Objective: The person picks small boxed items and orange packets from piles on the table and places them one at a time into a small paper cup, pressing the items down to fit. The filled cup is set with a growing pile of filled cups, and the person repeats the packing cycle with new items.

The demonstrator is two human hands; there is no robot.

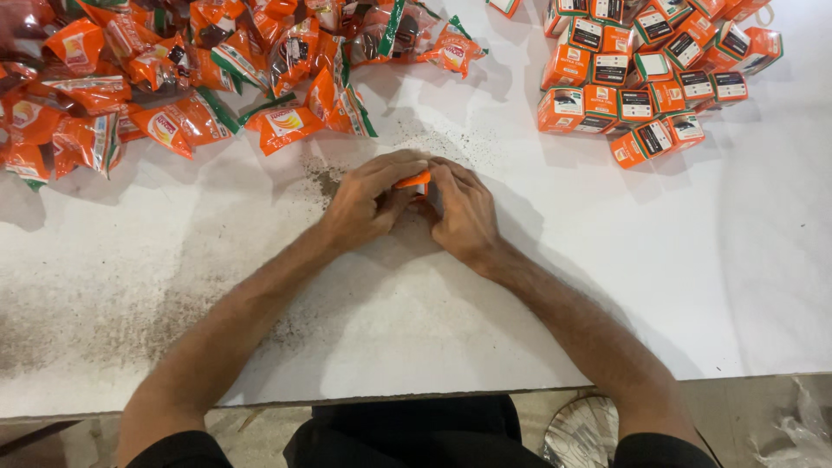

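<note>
My left hand (368, 201) and my right hand (464, 211) meet at the middle of the white table (607, 260). Both close around one small orange box (413, 180), of which only an orange edge shows between the fingers. A heap of orange foil packets (173, 78) lies at the far left. A pile of small orange boxes (646, 78) lies at the far right.
Dark dusty smears mark the tabletop near my hands (325, 178) and along the near left (130, 321). The table's front edge (390, 399) runs just above my lap. A crumpled silvery object (581, 429) lies on the floor at lower right.
</note>
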